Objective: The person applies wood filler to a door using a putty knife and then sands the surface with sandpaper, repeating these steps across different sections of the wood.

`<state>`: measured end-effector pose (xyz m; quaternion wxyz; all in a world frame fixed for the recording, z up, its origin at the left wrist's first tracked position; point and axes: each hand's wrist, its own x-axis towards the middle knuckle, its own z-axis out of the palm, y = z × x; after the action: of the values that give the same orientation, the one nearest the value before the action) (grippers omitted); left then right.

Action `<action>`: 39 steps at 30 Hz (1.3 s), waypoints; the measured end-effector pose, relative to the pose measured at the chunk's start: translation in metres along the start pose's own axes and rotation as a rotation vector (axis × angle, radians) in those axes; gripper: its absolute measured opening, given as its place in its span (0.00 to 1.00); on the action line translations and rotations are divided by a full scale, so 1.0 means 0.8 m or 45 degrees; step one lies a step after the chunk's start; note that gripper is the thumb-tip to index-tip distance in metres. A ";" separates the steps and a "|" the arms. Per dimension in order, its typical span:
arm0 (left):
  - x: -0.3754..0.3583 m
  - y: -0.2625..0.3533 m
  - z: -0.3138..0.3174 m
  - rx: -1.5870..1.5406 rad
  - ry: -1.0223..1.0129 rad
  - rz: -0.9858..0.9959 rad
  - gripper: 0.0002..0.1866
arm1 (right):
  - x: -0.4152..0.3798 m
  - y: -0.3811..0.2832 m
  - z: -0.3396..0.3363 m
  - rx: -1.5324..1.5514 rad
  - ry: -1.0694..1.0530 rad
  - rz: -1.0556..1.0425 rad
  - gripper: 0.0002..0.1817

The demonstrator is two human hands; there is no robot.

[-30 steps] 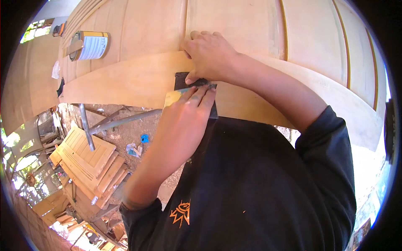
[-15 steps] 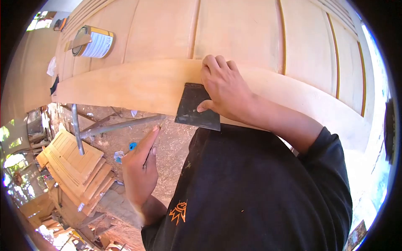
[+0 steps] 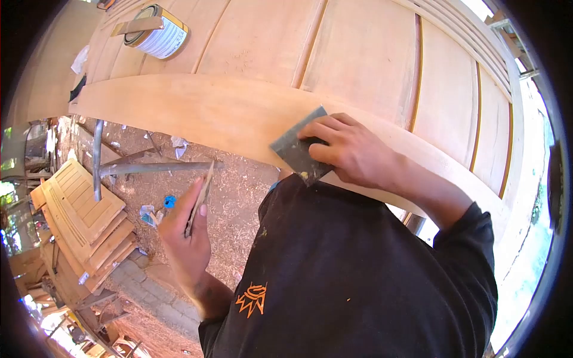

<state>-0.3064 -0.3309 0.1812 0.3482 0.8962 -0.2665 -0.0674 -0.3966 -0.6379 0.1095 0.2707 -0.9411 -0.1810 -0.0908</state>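
My right hand (image 3: 352, 149) is closed around a dark flat scraper (image 3: 296, 142), which lies tilted over the smooth rail of a wooden door (image 3: 179, 104) near its front edge. Pale smears mark the scraper's near corner. Lower on the left, my left hand (image 3: 188, 241) pinches a thin flat piece (image 3: 200, 200), seen edge-on with a pale, crusted surface, between thumb and fingers. It is held beyond the door's edge, over the ground.
A labelled tin (image 3: 158, 39) stands on the door's panels with a flat wooden strip (image 3: 137, 25) across its top. Below, a metal bar (image 3: 161, 167) crosses above the sawdust-strewn ground. Stacked wooden panels (image 3: 86, 203) lie at the left.
My right hand has turned the scraper to a slant and moved right and down with it. The thin piece in my left hand now shows more clearly. The view has shifted.
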 end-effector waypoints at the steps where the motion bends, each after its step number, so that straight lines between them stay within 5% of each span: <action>1: 0.004 0.001 0.003 -0.006 0.050 0.014 0.16 | 0.001 -0.006 -0.008 0.126 0.097 0.044 0.08; 4: 0.025 -0.016 0.027 -0.624 0.513 -0.275 0.17 | -0.006 -0.024 -0.022 0.614 0.645 0.490 0.08; 10: 0.078 -0.028 0.076 -1.606 0.263 -0.537 0.26 | -0.047 -0.011 -0.008 1.690 1.034 1.044 0.12; 14: 0.071 -0.025 0.090 -0.907 0.539 -0.314 0.27 | -0.066 -0.039 0.000 1.897 1.371 1.264 0.17; 17: 0.042 -0.045 0.083 -0.649 0.618 -0.224 0.26 | -0.076 -0.064 0.017 1.585 1.176 1.304 0.23; 18: 0.029 -0.040 0.081 -0.706 0.498 -0.231 0.25 | -0.070 -0.072 0.019 1.561 1.168 1.250 0.29; 25: -0.023 0.035 0.117 -1.380 -0.598 -0.477 0.20 | -0.017 -0.099 0.033 2.168 0.373 1.014 0.25; 26: -0.032 0.015 0.115 -1.240 -0.531 -0.633 0.20 | -0.012 -0.101 0.039 1.942 0.330 0.885 0.25; 29: -0.032 0.004 0.107 -1.367 -0.087 -0.364 0.18 | -0.001 -0.102 0.032 1.606 0.264 0.606 0.22; 32: -0.026 0.037 0.107 -1.128 0.620 -0.457 0.20 | 0.003 -0.096 0.037 1.150 0.200 0.453 0.21; 35: -0.038 -0.010 0.054 -1.300 0.378 -0.521 0.20 | 0.006 -0.085 0.062 0.655 0.195 0.254 0.19; 39: -0.043 -0.048 0.022 -1.221 0.429 -0.611 0.19 | 0.030 -0.102 0.076 0.278 0.151 0.133 0.21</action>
<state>-0.3250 -0.2998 0.1404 0.7295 0.6713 0.0645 -0.1143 -0.4018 -0.5333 0.1039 0.3860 -0.9072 -0.1242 -0.1120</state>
